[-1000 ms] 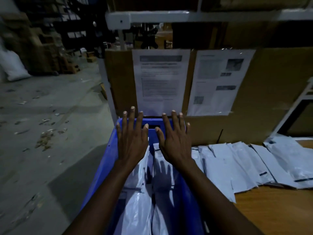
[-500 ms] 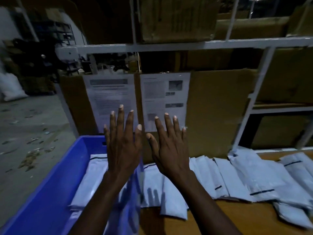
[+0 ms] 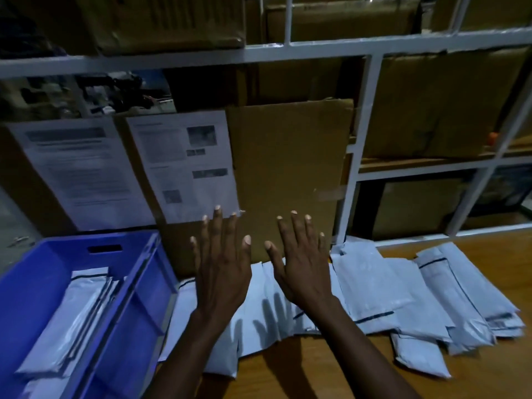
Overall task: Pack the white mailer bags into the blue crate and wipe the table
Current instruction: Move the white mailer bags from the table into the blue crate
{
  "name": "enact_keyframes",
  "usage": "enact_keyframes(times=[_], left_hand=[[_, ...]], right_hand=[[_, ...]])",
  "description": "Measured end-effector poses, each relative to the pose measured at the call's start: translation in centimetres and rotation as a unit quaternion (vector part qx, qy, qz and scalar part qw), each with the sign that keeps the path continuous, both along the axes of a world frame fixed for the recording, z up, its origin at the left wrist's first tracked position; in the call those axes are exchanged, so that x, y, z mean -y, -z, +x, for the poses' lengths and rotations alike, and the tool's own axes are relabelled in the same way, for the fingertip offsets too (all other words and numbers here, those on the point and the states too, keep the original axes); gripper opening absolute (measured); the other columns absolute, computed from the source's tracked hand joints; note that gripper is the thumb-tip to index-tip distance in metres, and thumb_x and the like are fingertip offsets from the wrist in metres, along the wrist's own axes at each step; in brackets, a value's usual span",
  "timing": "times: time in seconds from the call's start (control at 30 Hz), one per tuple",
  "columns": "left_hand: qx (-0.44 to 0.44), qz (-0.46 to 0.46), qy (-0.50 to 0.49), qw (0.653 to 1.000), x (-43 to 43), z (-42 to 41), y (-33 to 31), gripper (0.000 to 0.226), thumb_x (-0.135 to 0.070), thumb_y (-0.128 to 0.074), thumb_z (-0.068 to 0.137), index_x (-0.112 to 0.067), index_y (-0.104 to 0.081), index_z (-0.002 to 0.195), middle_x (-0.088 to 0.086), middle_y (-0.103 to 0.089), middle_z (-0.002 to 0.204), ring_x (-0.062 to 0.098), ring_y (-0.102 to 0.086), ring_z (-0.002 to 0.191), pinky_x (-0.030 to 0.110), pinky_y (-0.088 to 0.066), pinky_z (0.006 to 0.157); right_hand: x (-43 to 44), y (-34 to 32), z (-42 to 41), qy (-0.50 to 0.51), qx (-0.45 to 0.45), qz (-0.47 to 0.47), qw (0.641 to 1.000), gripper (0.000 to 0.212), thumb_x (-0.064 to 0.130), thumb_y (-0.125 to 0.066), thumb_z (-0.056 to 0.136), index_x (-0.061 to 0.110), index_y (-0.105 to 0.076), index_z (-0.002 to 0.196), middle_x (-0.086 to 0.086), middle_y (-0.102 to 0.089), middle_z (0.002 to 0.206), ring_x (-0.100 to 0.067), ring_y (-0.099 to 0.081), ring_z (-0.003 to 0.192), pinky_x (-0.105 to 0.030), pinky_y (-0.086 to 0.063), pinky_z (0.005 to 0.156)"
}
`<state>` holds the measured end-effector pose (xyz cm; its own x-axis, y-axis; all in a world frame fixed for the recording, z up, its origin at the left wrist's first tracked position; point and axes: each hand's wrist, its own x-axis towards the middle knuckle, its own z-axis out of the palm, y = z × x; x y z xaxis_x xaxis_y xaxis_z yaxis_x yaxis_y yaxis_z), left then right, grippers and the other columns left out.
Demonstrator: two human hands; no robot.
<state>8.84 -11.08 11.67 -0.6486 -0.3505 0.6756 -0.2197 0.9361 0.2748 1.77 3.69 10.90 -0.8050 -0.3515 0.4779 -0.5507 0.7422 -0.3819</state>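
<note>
My left hand (image 3: 221, 269) and my right hand (image 3: 302, 269) hover side by side, fingers straight and spread, palms down, holding nothing. They float above a row of white mailer bags (image 3: 374, 292) that lie overlapping across the wooden table (image 3: 302, 370). Finger shadows fall on the bags beneath them. The blue crate (image 3: 138, 298) stands at the left, with several white mailer bags in the crate (image 3: 72, 312) lying flat in it.
A white metal shelf frame (image 3: 354, 168) with cardboard boxes rises behind the table. A cardboard sheet (image 3: 290, 168) with two printed papers (image 3: 184, 162) taped on leans at the back. Bare floor shows at the far left.
My view and both hands have swung right, from over the crate to over the bags on the table. The hands stay flat and empty, slightly further apart.
</note>
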Motion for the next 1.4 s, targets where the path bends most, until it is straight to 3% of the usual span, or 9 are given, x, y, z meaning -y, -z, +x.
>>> enact_keyframes(times=[0.53,0.7,0.87,1.03,1.13,1.2,1.27,1.33,1.4], left_hand=[[0.163,0.102,0.003,0.981,-1.2,-5.6,13.4,0.064,-0.055,-0.020,0.104,-0.025,-0.031,0.160,0.001,-0.018,0.171,0.026,-0.012,0.158,0.055,-0.015,0.124],[0.241,0.167,-0.008,0.956,-1.2,-6.1,20.4,0.077,-0.063,-0.012,0.100,-0.021,-0.019,0.163,-0.001,-0.002,0.170,0.024,-0.007,0.159,0.052,-0.015,0.127],[0.289,0.118,-0.034,0.949,-1.9,-5.9,24.3,0.076,-0.059,-0.011,0.105,-0.010,-0.034,0.159,0.015,-0.020,0.168,0.035,-0.026,0.154,0.055,-0.026,0.122],[0.313,0.081,-0.040,0.945,-3.1,-6.7,24.8,0.072,-0.058,-0.011,0.105,-0.015,-0.028,0.161,0.014,-0.018,0.169,0.035,-0.017,0.156,0.055,-0.014,0.125],[0.318,0.076,-0.026,0.945,-3.6,-7.1,25.1,0.071,-0.056,-0.012,0.106,-0.014,-0.031,0.159,0.016,-0.024,0.167,0.037,-0.021,0.155,0.058,-0.018,0.124],[0.313,0.071,-0.007,0.947,-3.7,-7.4,25.3,0.064,-0.050,-0.024,0.107,-0.011,-0.039,0.156,0.018,-0.029,0.165,0.039,-0.027,0.152,0.061,-0.027,0.120],[0.308,0.057,0.016,0.950,-3.9,-7.6,25.5,0.061,-0.036,-0.057,0.099,-0.007,-0.047,0.152,0.019,-0.033,0.162,0.041,-0.033,0.149,0.063,-0.034,0.116],[0.307,0.061,0.034,0.949,-4.3,-7.6,25.3,0.073,-0.021,-0.078,0.084,-0.006,-0.050,0.149,0.019,-0.037,0.160,0.040,-0.037,0.147,0.060,-0.030,0.120],[0.296,0.070,0.047,0.951,-4.5,-7.3,25.2,0.079,-0.012,-0.081,0.080,-0.006,-0.048,0.151,0.018,-0.035,0.162,0.039,-0.034,0.149,0.053,-0.016,0.126]], right_hand=[[-4.0,12.0,-8.4,0.032,0.126,0.073,0.989,0.069,0.065,-0.018,0.101,0.029,-0.026,0.159,-0.002,-0.016,0.169,-0.026,-0.008,0.157,-0.053,-0.012,0.123],[-5.3,16.3,-9.9,0.048,0.218,0.121,0.967,0.075,0.068,-0.011,0.100,0.025,-0.023,0.160,-0.003,-0.013,0.170,-0.027,-0.005,0.157,-0.056,-0.015,0.122],[-6.7,19.9,-9.7,0.047,0.271,0.149,0.950,0.071,0.064,-0.012,0.103,0.024,-0.016,0.161,-0.003,-0.006,0.170,-0.028,0.000,0.157,-0.058,-0.013,0.123],[-6.4,21.7,-9.5,0.052,0.268,0.133,0.953,0.073,0.069,-0.007,0.101,0.030,-0.012,0.162,0.002,-0.001,0.171,-0.026,0.004,0.157,-0.056,-0.009,0.124],[-5.9,22.1,-9.0,0.051,0.251,0.114,0.960,0.074,0.070,-0.008,0.099,0.032,-0.013,0.162,0.004,-0.002,0.170,-0.024,0.005,0.157,-0.054,-0.010,0.125],[-5.7,22.3,-8.8,0.052,0.248,0.112,0.961,0.072,0.070,-0.008,0.099,0.034,-0.012,0.162,0.007,0.000,0.170,-0.023,0.007,0.157,-0.055,-0.010,0.124],[-5.6,22.8,-8.7,0.049,0.247,0.109,0.962,0.071,0.068,-0.008,0.099,0.034,-0.013,0.162,0.007,0.000,0.170,-0.024,0.006,0.157,-0.054,-0.011,0.124],[-5.5,23.3,-8.8,0.042,0.232,0.102,0.967,0.070,0.066,-0.009,0.102,0.030,-0.017,0.162,0.004,-0.005,0.170,-0.024,0.001,0.157,-0.052,-0.011,0.126],[-5.6,23.9,-8.9,0.033,0.211,0.102,0.972,0.068,0.061,-0.010,0.105,0.026,-0.023,0.161,0.001,-0.012,0.169,-0.024,-0.003,0.157,-0.049,-0.013,0.127]])
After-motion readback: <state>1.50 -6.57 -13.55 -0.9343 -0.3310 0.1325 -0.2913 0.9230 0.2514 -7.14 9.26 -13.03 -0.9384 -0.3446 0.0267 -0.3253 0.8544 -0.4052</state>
